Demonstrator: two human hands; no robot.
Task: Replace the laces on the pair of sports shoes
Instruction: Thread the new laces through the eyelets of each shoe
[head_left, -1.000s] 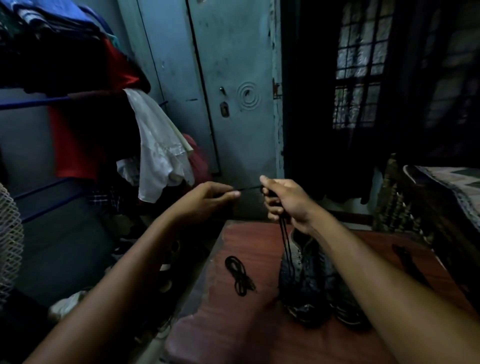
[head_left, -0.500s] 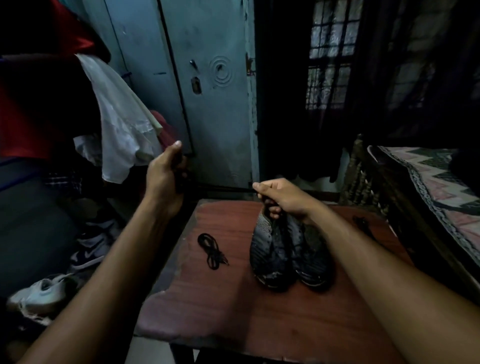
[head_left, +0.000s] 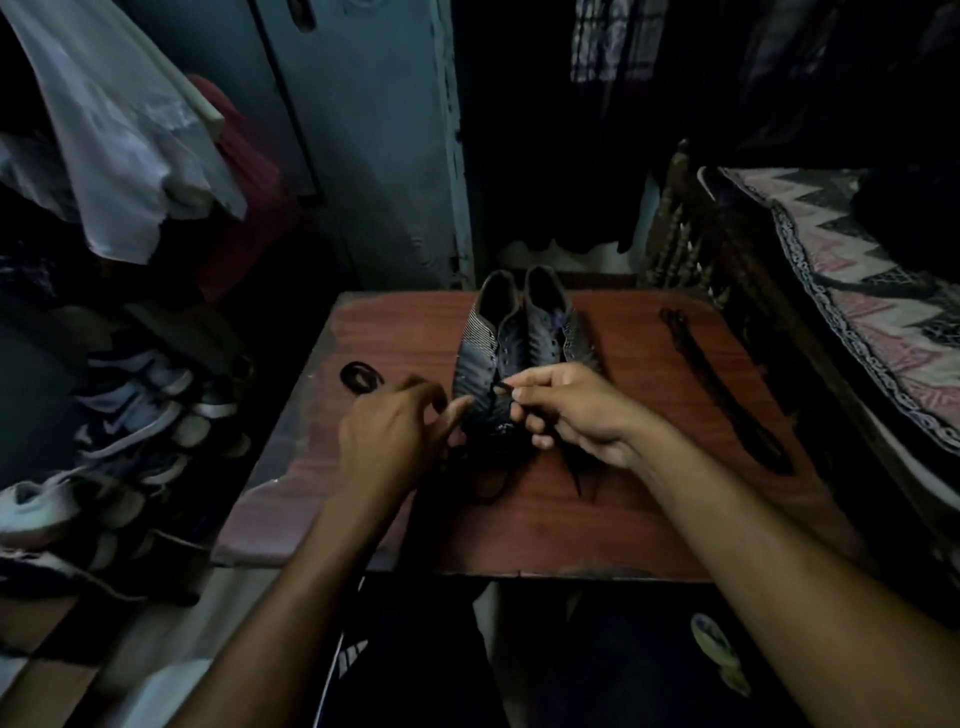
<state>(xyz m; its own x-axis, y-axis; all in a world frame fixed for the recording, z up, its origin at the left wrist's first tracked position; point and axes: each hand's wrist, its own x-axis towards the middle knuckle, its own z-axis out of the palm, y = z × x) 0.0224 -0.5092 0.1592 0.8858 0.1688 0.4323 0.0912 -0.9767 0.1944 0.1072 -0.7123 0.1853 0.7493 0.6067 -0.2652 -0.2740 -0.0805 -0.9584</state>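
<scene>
Two dark sports shoes (head_left: 514, 353) stand side by side, touching, on a reddish wooden table (head_left: 613, 525), heels away from the viewer. The right hand (head_left: 571, 410) pinches the end of a black lace (head_left: 501, 387) over the toe of the left-side shoe; more lace trails onto the table below. The left hand (head_left: 395, 436), blurred, has fingers loosely curled beside the shoe; whether it holds anything cannot be told. A coiled lace (head_left: 358, 376) lies left, a straight one (head_left: 722, 395) right.
</scene>
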